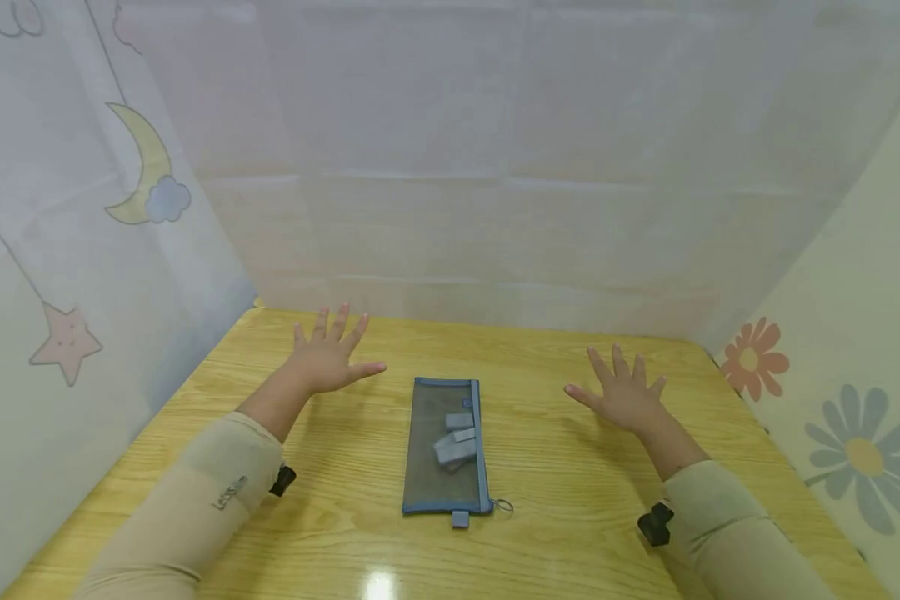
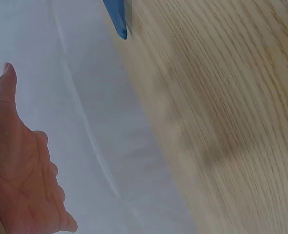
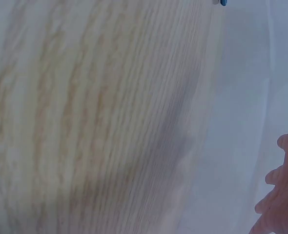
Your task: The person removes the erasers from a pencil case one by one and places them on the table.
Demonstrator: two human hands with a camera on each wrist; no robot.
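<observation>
A flat mesh zip pouch [image 1: 431, 450] with blue edging lies on the table between my hands. Inside it, seen through the mesh, are several small greyish blocks [image 1: 456, 451]; their exact kind is hard to tell. My left hand [image 1: 322, 362] is spread over the table to the pouch's left, holding nothing. To the right, my right hand [image 1: 626, 400] is likewise spread with straight fingers, apart from the pouch. The left wrist view catches a blue corner [image 2: 116, 18] at its top edge and my palm at the left.
The wooden table [image 1: 555, 533] ends at a pale cloth backdrop [image 1: 420, 208] behind. Side sheets carry a printed moon [image 1: 146, 158], a star [image 1: 67, 342] and flowers [image 1: 862, 457]. A small ring [image 1: 504, 506] hangs from the pouch's zip corner.
</observation>
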